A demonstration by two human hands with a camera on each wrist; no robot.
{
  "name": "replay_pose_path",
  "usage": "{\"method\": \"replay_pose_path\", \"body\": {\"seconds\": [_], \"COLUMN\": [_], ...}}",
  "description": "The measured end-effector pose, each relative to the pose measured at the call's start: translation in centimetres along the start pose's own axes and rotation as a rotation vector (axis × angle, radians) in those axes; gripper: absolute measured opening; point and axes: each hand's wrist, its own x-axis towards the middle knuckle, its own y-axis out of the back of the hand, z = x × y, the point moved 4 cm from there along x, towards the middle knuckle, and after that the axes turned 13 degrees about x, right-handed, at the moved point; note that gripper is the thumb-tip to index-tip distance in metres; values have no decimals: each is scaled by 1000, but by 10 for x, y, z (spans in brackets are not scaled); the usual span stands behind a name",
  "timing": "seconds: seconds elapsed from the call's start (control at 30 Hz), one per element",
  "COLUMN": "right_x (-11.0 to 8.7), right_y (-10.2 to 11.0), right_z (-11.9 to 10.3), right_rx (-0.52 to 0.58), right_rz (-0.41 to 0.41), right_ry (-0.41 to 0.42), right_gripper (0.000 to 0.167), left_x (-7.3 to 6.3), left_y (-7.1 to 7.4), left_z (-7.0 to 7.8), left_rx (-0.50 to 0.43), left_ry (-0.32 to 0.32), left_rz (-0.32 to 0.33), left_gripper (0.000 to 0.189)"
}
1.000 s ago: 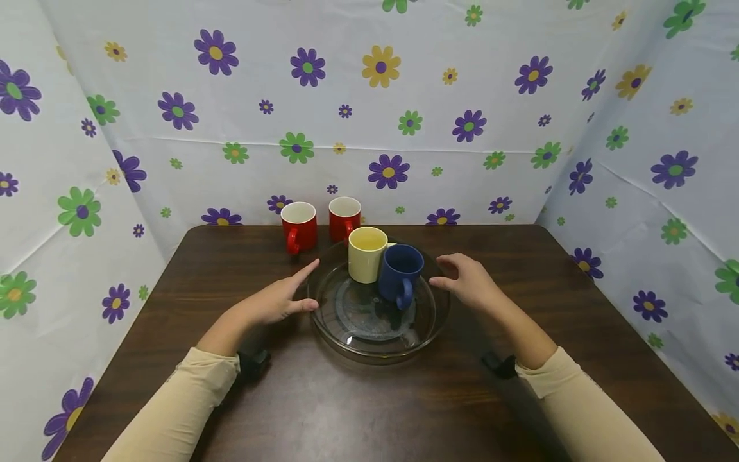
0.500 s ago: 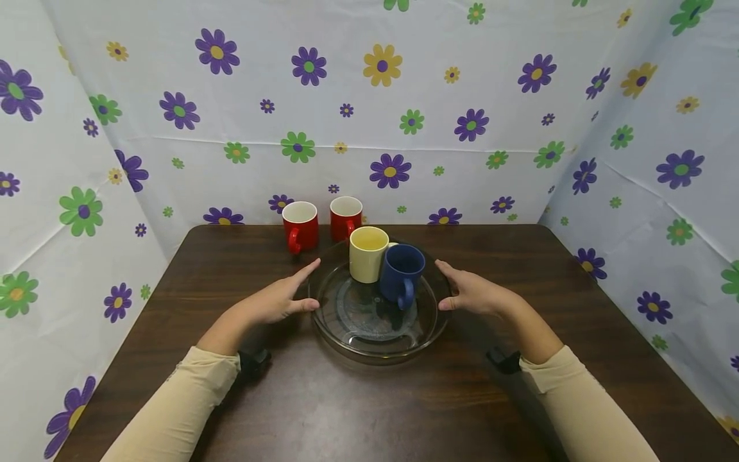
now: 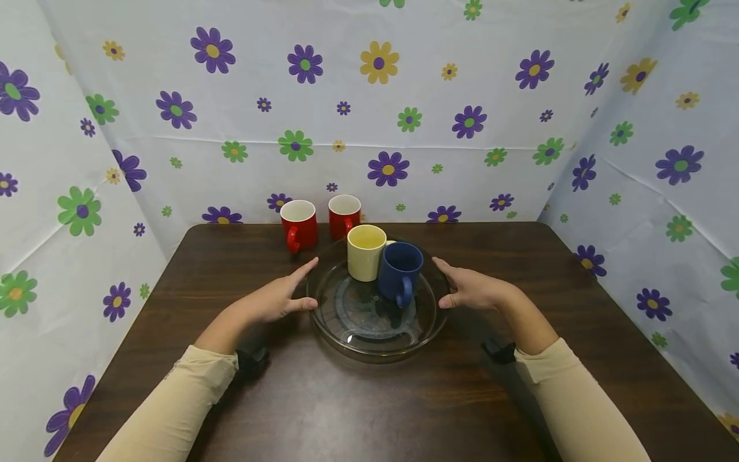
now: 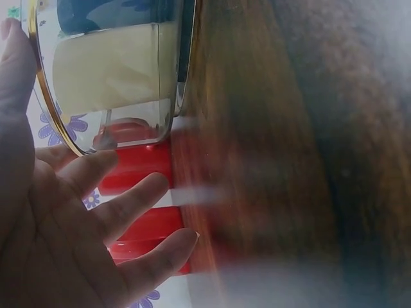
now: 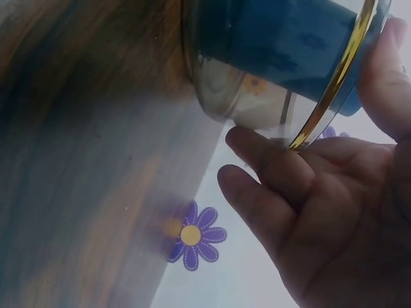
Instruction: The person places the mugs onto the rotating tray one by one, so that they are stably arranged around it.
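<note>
A round clear glass dish [image 3: 369,340] sits on the wooden table with two mugs inside it. One is a pale yellow mug [image 3: 365,262]; in front and right of it stands a blue mug [image 3: 399,273], its handle facing me. My left hand [image 3: 274,300] is at the dish's left side, thumb and fingers spread along the rim [image 4: 48,96]. On the opposite side my right hand [image 3: 476,289] lies against the rim, thumb toward me and fingers reaching to the far side. Both wrist views show the fingers spread and loosely bent beside the glass wall.
Behind the dish, at its back left, stand two red mugs with white insides, one red mug [image 3: 299,226] farther left and another red mug [image 3: 344,215] closer to the dish. A flower-printed cloth [image 3: 369,122] hangs around the back and sides of the dark table [image 3: 346,410].
My right hand has moved from above the dish's right edge to its outer side, its fingers spreading apart. My left hand, the dish and the mugs keep their places.
</note>
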Motion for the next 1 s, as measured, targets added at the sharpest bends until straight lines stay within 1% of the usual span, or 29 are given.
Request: {"method": "replay_pose_path", "body": {"seconds": [0.07, 0.23, 0.33, 0.43, 0.47, 0.57, 0.7, 0.8, 0.9, 1.0], "right_x": [1, 5, 5, 4, 4, 4, 4, 3, 3, 3], "right_y": [1, 3, 3, 4, 3, 3, 4, 5, 5, 4], "right_z": [1, -1, 0, 3, 4, 7, 9, 8, 8, 8], "right_rx": [3, -10, -47, -63, -66, -57, -38, -26, -18, -18], "right_rz": [-7, -34, -33, -16, -12, -15, -21, -13, -13, -14], "right_ry": [-5, -9, -13, -19, -19, -19, -24, -29, -39, -35], "right_gripper": [101, 102, 101, 100, 100, 99, 99, 100, 100, 99], "left_x": [-1, -2, -3, -5, -5, -6, -6, -3, -3, -3], "left_y": [0, -1, -1, 0, 1, 1, 1, 1, 2, 5], "left_z": [0, 1, 2, 5, 7, 9, 7, 5, 5, 5], "left_rx": [0, -3, -15, -22, -6, -2, -27, -16, -3, -24], "left_ry": [16, 32, 38, 21, 11, -10, 17, 40, 45, 54], "left_rz": [-6, -16, -19, -11, -5, -2, -14, -20, -37, -59], "left_gripper": [96, 95, 95, 96, 96, 98, 97, 95, 95, 99]}}
